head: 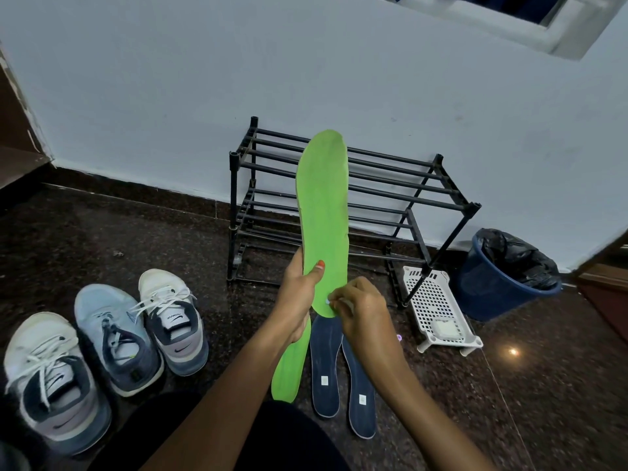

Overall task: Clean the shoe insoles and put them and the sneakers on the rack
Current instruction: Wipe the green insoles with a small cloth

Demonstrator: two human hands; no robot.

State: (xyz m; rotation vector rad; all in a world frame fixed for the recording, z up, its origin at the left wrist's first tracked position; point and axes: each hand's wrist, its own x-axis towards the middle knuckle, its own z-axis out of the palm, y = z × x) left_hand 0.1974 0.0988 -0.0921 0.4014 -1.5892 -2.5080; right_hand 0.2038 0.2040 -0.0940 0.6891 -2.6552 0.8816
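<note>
Left hand (299, 295) grips green insole (324, 205) upright, toe up; right hand (362, 305) pinches a white wad (347, 304) at its heel.

A pale blue wall (170, 79) is seen across the upper frame, met by a dark speckled stone floor (543, 385). A white window frame (557, 32) is cut off at the upper right; brown woodwork (13, 130) is glimpsed at the left edge. At the right, a blue bin (492, 297) lined with a black bag (516, 256) is set near the wall, a white perforated tray (431, 300) beside it. A point of light (513, 351) is reflected in the floor below.
</note>
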